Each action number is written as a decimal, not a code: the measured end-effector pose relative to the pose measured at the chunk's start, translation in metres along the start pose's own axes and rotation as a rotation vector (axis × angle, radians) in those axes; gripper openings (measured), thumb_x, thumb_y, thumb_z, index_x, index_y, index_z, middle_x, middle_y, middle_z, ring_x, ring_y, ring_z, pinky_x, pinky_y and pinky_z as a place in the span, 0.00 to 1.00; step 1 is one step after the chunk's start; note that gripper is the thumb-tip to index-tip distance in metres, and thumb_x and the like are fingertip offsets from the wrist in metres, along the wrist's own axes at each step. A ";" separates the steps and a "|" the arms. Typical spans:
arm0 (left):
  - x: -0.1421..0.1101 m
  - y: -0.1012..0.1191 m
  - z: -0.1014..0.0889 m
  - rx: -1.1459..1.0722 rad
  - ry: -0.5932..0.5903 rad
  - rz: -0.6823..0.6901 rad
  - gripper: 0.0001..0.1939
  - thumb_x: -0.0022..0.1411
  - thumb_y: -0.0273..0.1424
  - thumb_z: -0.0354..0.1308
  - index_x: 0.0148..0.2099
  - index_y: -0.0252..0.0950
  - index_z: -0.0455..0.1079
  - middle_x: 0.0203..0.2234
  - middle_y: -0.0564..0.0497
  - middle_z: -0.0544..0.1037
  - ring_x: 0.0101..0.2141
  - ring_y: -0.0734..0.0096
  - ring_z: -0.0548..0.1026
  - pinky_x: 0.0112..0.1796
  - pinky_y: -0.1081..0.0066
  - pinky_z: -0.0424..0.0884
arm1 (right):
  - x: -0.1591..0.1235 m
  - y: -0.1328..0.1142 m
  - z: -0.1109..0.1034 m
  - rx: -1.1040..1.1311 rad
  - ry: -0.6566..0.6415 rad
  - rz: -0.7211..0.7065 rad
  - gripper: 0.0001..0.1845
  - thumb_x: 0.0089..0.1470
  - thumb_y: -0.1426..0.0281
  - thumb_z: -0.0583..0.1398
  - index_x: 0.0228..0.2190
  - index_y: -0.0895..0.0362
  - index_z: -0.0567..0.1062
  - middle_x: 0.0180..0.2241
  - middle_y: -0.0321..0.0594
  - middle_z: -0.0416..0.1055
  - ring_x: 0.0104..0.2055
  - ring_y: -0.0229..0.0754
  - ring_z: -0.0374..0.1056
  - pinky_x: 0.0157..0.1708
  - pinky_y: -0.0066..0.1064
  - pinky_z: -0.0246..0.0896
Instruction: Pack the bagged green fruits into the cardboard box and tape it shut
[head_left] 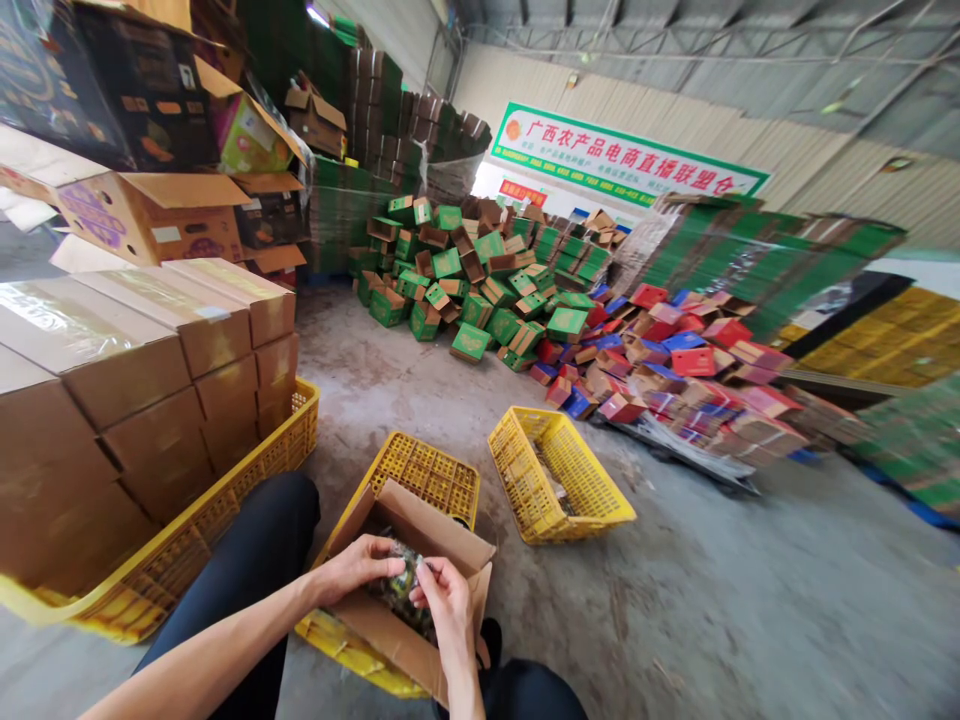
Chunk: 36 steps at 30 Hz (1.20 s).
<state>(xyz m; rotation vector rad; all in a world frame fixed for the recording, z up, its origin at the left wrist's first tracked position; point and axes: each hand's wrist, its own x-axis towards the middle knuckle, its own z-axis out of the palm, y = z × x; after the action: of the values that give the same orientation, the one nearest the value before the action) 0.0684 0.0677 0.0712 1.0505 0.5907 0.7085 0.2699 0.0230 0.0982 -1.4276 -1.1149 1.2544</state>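
Observation:
Between my two hands is a small clear plastic packet [409, 568] with something greenish-yellow and dark inside; its exact contents are too small to name. The fingers of my left hand [361, 568] pinch its left side, and my right hand [448, 592] pinches the right side. Both hands are just over an open cardboard box [409, 640] with its flaps spread. Dark, shiny packets partly show inside the box, under my hands. The box rests on an upturned yellow plastic crate [427, 468] between my knees.
A yellow crate [517, 490] with some contents stands ahead to the right. On my left, a larger yellow crate [225, 530] holds stacked sealed cartons [165, 400]. Heaps of green boxes [472, 340] and red and blue boxes [690, 360] lie farther off on the concrete floor.

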 end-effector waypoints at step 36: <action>0.005 -0.014 -0.004 -0.180 0.137 -0.288 0.41 0.55 0.62 0.65 0.62 0.41 0.71 0.44 0.41 0.82 0.39 0.59 0.81 0.40 0.65 0.75 | -0.002 -0.002 0.002 -0.006 -0.082 -0.060 0.32 0.46 0.43 0.71 0.43 0.56 0.81 0.38 0.47 0.83 0.39 0.53 0.80 0.43 0.43 0.76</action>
<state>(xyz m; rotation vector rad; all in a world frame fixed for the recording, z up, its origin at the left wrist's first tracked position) 0.0720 0.0699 0.0566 0.7356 0.7644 0.5698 0.2673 0.0220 0.1007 -1.3477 -1.2086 1.2772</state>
